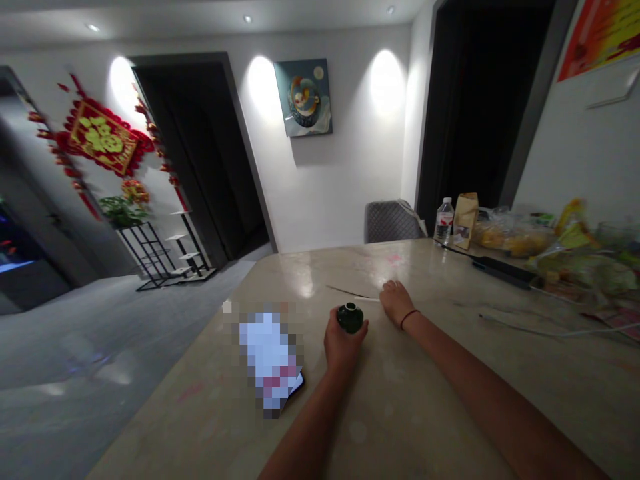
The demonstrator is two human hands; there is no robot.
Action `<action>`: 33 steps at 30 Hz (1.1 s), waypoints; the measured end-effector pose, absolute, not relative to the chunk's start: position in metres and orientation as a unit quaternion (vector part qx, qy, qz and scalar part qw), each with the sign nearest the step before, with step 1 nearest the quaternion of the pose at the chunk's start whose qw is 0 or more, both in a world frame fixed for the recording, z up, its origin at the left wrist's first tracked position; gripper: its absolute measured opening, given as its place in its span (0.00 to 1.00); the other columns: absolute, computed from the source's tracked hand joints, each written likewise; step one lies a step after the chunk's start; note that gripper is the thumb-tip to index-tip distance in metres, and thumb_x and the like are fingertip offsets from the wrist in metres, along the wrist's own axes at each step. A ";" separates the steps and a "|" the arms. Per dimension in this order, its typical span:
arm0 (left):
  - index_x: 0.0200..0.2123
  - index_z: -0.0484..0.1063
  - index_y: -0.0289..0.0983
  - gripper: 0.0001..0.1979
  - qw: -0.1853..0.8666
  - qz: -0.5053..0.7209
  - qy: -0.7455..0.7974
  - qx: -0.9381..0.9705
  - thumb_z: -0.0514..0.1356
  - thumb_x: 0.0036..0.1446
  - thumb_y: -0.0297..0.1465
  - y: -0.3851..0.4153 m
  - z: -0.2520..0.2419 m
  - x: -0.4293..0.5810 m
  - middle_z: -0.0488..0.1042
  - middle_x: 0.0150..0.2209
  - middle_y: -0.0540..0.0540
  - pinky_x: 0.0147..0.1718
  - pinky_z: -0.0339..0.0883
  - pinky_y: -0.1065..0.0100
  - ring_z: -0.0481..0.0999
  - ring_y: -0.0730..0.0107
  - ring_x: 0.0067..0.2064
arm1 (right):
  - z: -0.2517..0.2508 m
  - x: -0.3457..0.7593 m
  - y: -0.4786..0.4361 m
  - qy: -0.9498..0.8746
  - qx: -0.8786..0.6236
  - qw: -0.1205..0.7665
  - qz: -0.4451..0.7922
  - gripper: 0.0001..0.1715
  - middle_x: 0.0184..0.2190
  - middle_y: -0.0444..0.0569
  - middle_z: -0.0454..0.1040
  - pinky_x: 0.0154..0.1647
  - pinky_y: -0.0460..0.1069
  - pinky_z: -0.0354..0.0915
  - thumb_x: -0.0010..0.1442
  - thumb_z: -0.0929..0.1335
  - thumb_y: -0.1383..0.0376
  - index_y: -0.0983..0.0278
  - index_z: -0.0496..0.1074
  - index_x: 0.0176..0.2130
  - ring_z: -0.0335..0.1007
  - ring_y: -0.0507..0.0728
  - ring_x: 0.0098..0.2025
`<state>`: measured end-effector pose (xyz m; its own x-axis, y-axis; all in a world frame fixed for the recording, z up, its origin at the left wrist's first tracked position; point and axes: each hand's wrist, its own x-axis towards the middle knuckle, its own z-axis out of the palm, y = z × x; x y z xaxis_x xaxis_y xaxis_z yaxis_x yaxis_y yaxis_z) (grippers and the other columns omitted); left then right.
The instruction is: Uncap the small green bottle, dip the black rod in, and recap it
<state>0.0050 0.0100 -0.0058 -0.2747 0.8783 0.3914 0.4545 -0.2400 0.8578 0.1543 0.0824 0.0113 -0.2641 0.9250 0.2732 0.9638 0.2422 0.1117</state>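
Note:
My left hand [341, 347] is wrapped round a small dark green vase [350, 320]. The vase is round-bodied, its narrow mouth has a pale rim, and it stands upright at the table's middle. To the right of it, my right hand [396, 303] is closed, with a dark cord round the wrist. A thin stick [350, 293], dark at the far left end and whitish nearer the hand, runs out leftward from its fingers, low over the table. The fingertips on the stick are partly hidden. Left of my left hand lies a phone-like object [270, 357], blurred by pixelation.
The pale stone table [360, 427] has its left edge toward the floor. At the right are a water bottle [444, 221], a paper bag [466, 220], bagged yellow food [515, 233], a black oblong device [505, 271] and a white cable [555, 331]. A grey chair [393, 221] stands behind.

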 end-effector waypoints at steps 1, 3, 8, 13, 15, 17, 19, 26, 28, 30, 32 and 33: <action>0.39 0.63 0.39 0.24 0.194 0.541 0.585 0.571 0.63 0.37 0.39 0.010 -0.006 0.005 0.72 0.34 0.49 0.34 0.62 0.71 0.71 0.70 0.35 | 0.016 0.154 0.082 -0.784 -0.600 0.087 -0.130 0.16 0.38 0.61 0.71 0.49 0.55 0.51 0.53 0.58 0.75 0.72 0.73 0.34 0.61 0.61 0.46; 0.39 0.63 0.39 0.23 0.191 0.538 0.588 0.573 0.63 0.37 0.39 0.010 -0.006 0.005 0.72 0.34 0.49 0.34 0.62 0.70 0.71 0.69 0.35 | 0.026 0.155 0.080 -0.782 -0.597 0.128 -0.126 0.12 0.36 0.60 0.72 0.46 0.53 0.55 0.52 0.61 0.73 0.72 0.73 0.33 0.63 0.61 0.44; 0.40 0.63 0.40 0.23 0.190 0.532 0.593 0.574 0.63 0.38 0.38 0.009 -0.006 0.005 0.72 0.34 0.48 0.34 0.62 0.70 0.71 0.69 0.36 | 0.060 0.155 0.075 -0.746 -0.563 0.355 0.011 0.08 0.28 0.51 0.73 0.35 0.48 0.62 0.52 0.63 0.67 0.67 0.70 0.31 0.68 0.54 0.32; 0.40 0.61 0.40 0.23 0.189 0.530 0.590 0.579 0.62 0.39 0.39 0.010 -0.008 0.005 0.71 0.34 0.49 0.34 0.62 0.71 0.71 0.70 0.35 | 0.093 0.153 0.059 -0.688 -0.402 0.564 0.216 0.14 0.29 0.49 0.73 0.32 0.47 0.65 0.53 0.63 0.59 0.67 0.69 0.35 0.69 0.51 0.29; 0.40 0.61 0.40 0.23 0.187 0.531 0.589 0.580 0.62 0.39 0.39 0.011 -0.008 0.005 0.71 0.34 0.49 0.34 0.62 0.71 0.71 0.70 0.35 | 0.101 0.151 0.053 -0.677 -0.364 0.592 0.244 0.15 0.29 0.49 0.73 0.32 0.47 0.66 0.52 0.64 0.58 0.67 0.69 0.35 0.69 0.51 0.28; 0.40 0.62 0.40 0.23 0.188 0.532 0.586 0.582 0.62 0.39 0.39 0.011 -0.008 0.005 0.71 0.34 0.49 0.33 0.62 0.71 0.71 0.70 0.35 | 0.103 0.147 0.048 -0.679 -0.354 0.596 0.242 0.15 0.29 0.48 0.73 0.32 0.47 0.66 0.52 0.64 0.58 0.67 0.69 0.35 0.69 0.51 0.28; 0.40 0.62 0.40 0.23 0.187 0.531 0.585 0.584 0.62 0.39 0.39 0.011 -0.008 0.005 0.71 0.34 0.49 0.33 0.62 0.71 0.71 0.70 0.35 | 0.101 0.143 0.045 -0.691 -0.360 0.586 0.223 0.13 0.29 0.48 0.73 0.32 0.47 0.66 0.52 0.65 0.59 0.67 0.70 0.34 0.69 0.51 0.29; 0.40 0.61 0.40 0.23 0.184 0.526 0.587 0.587 0.61 0.40 0.40 0.010 -0.007 0.004 0.71 0.33 0.49 0.32 0.62 0.71 0.71 0.70 0.34 | 0.081 0.126 0.048 -0.759 -0.381 0.491 0.197 0.13 0.30 0.48 0.74 0.34 0.46 0.64 0.53 0.63 0.61 0.66 0.70 0.35 0.69 0.51 0.31; 0.40 0.62 0.40 0.23 0.183 0.527 0.587 0.586 0.62 0.40 0.40 0.010 -0.007 0.004 0.71 0.34 0.49 0.33 0.62 0.71 0.71 0.69 0.34 | 0.071 0.123 0.055 -0.762 -0.389 0.474 0.208 0.14 0.31 0.48 0.74 0.36 0.46 0.64 0.55 0.61 0.61 0.66 0.70 0.38 0.69 0.51 0.33; 0.40 0.62 0.40 0.23 0.183 0.531 0.589 0.582 0.62 0.39 0.39 0.010 -0.007 0.004 0.71 0.34 0.48 0.33 0.62 0.70 0.71 0.68 0.35 | 0.056 0.122 0.065 -0.748 -0.424 0.471 0.199 0.15 0.33 0.49 0.74 0.39 0.47 0.63 0.58 0.58 0.64 0.66 0.69 0.40 0.69 0.51 0.36; 0.40 0.63 0.39 0.23 0.186 0.536 0.587 0.577 0.63 0.38 0.38 0.009 -0.006 0.004 0.71 0.34 0.48 0.34 0.62 0.70 0.71 0.68 0.35 | 0.035 0.121 0.074 -0.733 -0.477 0.454 0.175 0.18 0.36 0.50 0.74 0.43 0.48 0.62 0.59 0.55 0.68 0.66 0.69 0.42 0.69 0.52 0.40; 0.40 0.63 0.39 0.23 0.189 0.539 0.585 0.576 0.63 0.38 0.37 0.009 -0.006 0.004 0.72 0.34 0.48 0.34 0.63 0.70 0.71 0.68 0.36 | 0.024 0.121 0.078 -0.743 -0.492 0.424 0.161 0.19 0.38 0.52 0.73 0.45 0.48 0.61 0.58 0.55 0.70 0.66 0.68 0.43 0.68 0.52 0.42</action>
